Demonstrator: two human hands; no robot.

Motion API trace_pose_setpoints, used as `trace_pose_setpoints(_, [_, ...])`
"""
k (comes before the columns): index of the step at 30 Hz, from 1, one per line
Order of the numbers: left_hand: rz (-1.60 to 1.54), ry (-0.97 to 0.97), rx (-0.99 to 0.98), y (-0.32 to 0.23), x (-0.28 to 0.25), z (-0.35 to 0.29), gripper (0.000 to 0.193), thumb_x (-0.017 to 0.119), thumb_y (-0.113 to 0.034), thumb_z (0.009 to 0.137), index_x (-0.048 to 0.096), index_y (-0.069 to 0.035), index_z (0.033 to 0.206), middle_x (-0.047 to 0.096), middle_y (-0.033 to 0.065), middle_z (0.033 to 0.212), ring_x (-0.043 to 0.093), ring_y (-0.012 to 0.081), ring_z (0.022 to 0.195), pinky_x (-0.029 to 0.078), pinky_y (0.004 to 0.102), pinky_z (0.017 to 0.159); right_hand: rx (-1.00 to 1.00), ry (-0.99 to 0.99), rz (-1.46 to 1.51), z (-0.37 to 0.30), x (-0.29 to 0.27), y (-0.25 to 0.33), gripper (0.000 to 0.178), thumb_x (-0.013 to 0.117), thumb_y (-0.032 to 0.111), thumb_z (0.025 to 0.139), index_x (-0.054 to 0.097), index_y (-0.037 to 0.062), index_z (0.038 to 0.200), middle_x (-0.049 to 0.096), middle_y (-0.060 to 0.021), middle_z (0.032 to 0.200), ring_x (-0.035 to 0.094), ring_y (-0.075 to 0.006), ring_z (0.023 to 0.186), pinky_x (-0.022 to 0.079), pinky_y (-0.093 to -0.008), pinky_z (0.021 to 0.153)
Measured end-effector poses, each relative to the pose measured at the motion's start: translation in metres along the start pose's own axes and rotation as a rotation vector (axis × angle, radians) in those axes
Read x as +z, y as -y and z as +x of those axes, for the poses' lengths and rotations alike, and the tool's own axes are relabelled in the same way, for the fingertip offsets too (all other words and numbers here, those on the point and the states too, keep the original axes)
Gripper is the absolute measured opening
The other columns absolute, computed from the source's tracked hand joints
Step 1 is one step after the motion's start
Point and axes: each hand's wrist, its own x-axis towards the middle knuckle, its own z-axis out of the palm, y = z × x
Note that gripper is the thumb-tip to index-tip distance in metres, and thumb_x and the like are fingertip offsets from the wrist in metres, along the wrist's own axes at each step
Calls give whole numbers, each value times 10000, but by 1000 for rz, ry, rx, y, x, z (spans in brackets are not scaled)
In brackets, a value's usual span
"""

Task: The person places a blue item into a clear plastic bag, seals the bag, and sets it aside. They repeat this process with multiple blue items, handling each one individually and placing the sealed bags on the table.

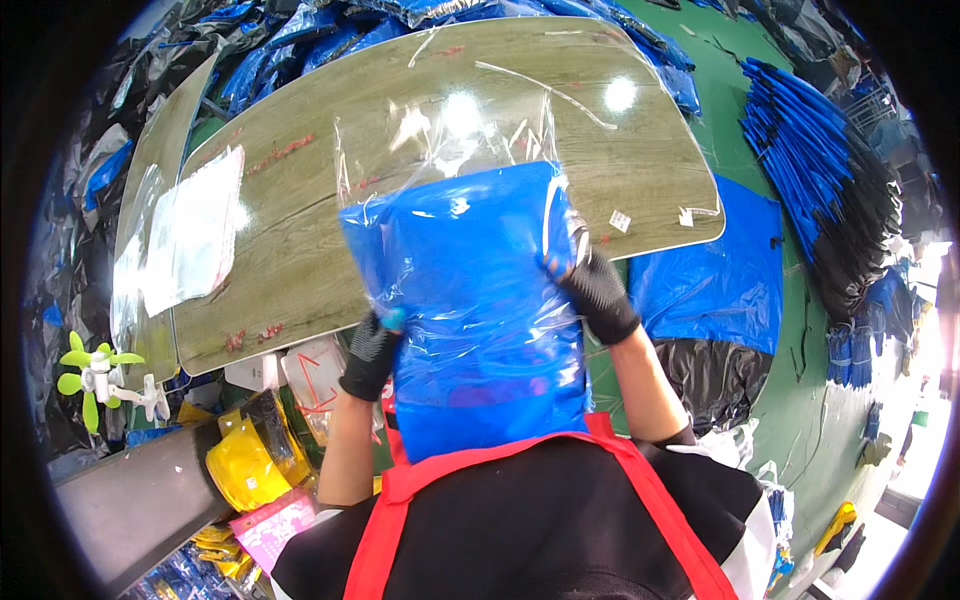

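A folded blue item (470, 300) sits partly inside a clear plastic bag (440, 150), held upright over the near edge of a wood-grain table (300, 200). My left hand (372, 352), in a black glove, grips the bag's lower left side. My right hand (598, 290), also in a black glove, grips the bag's right edge. The bag's open top rises above the blue item and lies loose against the tabletop.
A stack of clear bags (195, 235) lies on the table's left part. Folded blue items (800, 150) are stacked on the green floor at right, with a blue sheet (715, 275) nearby. A small green fan (95, 365) and yellow packets (245, 465) sit at lower left.
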Motion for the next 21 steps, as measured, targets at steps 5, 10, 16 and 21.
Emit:
trace_pose_setpoints(5, [-534, -191, 314, 29, -3, 16, 198, 591, -259, 941, 610, -67, 987, 625, 14, 885, 557, 108, 792, 455, 261, 725, 188, 48, -31, -8, 0, -8, 395, 714, 299, 849, 645, 1, 1099, 687, -65, 975, 631, -151, 887, 510, -303, 807])
trace_pose_setpoints(10, [-216, -226, 106, 33, 6, -14, 203, 565, -277, 961, 586, -94, 876, 562, -37, 809, 480, 65, 728, 411, 239, 674, 92, 37, 193, -17, 1, -19, 559, 698, 342, 855, 532, -14, 1253, 620, -102, 1158, 590, -165, 1025, 486, -315, 897])
trace_pose_setpoints(16, [-453, -188, 385, 0, -9, 11, 408, 638, -395, 897, 589, -50, 1108, 629, 51, 998, 584, 138, 891, 475, 294, 804, 113, 251, -28, 6, 0, 5, 482, 733, 276, 817, 599, -21, 1172, 669, -99, 1054, 620, -143, 936, 504, -302, 833])
trace_pose_setpoints(21, [-239, -1, 164, -14, 7, 12, 554, 666, -319, 883, 477, -31, 1318, 589, 74, 1201, 555, 173, 1049, 459, 320, 897, 149, 6, 396, 21, -7, 23, 418, 681, 300, 874, 610, -11, 1145, 682, -69, 1006, 616, -116, 895, 501, -297, 807])
